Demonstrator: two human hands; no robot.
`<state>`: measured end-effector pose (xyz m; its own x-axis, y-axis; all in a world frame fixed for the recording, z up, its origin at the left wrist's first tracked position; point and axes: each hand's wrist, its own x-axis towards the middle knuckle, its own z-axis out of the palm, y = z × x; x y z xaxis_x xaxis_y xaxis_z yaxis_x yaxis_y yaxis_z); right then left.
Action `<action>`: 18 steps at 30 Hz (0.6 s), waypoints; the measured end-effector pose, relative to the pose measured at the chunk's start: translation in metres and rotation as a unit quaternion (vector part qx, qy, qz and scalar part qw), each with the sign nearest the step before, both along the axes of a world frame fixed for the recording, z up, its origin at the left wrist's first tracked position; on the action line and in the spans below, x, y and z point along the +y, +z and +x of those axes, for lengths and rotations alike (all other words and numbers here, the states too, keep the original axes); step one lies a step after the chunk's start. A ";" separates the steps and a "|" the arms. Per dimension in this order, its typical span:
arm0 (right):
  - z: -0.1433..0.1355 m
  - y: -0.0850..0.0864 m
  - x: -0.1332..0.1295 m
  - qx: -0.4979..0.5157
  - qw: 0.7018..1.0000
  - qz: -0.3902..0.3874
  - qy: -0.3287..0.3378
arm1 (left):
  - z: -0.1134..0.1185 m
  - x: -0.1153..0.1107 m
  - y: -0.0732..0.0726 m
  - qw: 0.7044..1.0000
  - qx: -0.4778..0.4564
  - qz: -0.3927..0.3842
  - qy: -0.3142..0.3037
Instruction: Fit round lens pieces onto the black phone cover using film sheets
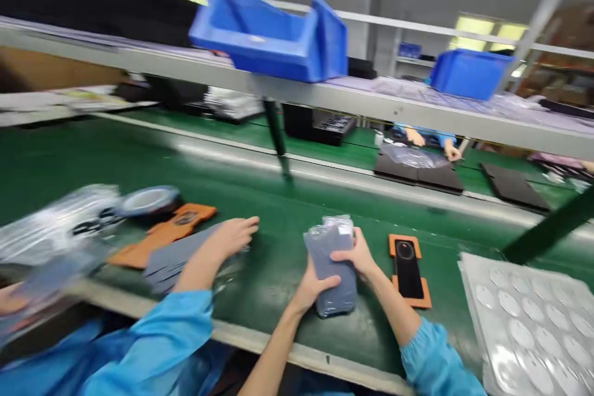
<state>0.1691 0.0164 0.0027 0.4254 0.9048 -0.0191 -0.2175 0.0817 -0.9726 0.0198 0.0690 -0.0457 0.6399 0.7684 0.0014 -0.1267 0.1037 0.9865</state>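
1. Left hand (pixel 310 288): closed on the left edge of the grey wrapped stack (pixel 335 270).
2. Right hand (pixel 358 253): gripping the same stack at its right edge.
3. Stack: over the green worktop (pixel 273 284), between a co-worker's hand (pixel 233 236) and the orange fixture (pixel 421 302); surface contact cannot be determined.

Hidden under the fingers of the left hand (pixel 312 288) and right hand (pixel 356 253), parts of a grey packet stack (pixel 336 281); too small to read, the white label (pixel 344 230) at its top. Blurred and cropped at the left edge, a co-worker's hand (pixel 12 300) and a clear bag (pixel 55 223) with illegible black marks. Cut off at lower right, a clear tray (pixel 524 306) with round shapes. Mostly hidden behind the shelf beam (pixel 399 112), a person across the bench (pixel 278 253), with hands (pixel 414 137) showing.
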 end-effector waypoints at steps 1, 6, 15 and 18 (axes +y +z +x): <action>-0.001 0.001 -0.005 -0.012 0.999 0.037 0.021 | -0.001 -0.001 0.004 0.999 -0.022 0.003 -0.030; -0.009 0.003 -0.040 -0.095 0.982 0.159 0.040 | -0.004 -0.014 0.018 0.984 -0.132 0.049 -0.106; -0.035 -0.060 -0.076 -0.055 0.988 0.128 0.067 | -0.020 -0.037 -0.015 0.979 -0.141 0.056 -0.138; -0.039 -0.071 -0.075 -0.064 0.991 0.108 0.055 | -0.019 -0.040 -0.017 0.978 -0.141 0.074 -0.133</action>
